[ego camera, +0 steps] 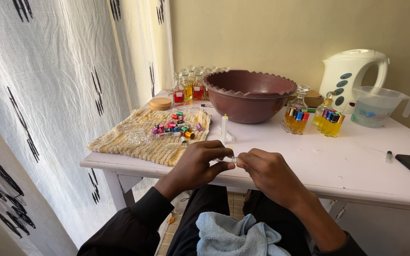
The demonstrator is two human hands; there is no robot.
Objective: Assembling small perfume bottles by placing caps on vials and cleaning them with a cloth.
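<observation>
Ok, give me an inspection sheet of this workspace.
Surface: white table, knitted mat at its left end.
Job's things: small clear vial between both hands; white syringe upright behind.
Clutter: coloured caps, brown bowl, filled yellow bottles, kettle, jug.
Fingers: left hand and right hand pinch the vial.
Cables: nothing seen.
Surroundings: curtain, blue towel on lap.

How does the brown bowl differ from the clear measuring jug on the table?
The brown bowl is opaque, wide and scallop-rimmed; the measuring jug is see-through, narrower and smooth-rimmed. The jug has a side handle; the bowl shows none. Both stand upright on the white table.
</observation>
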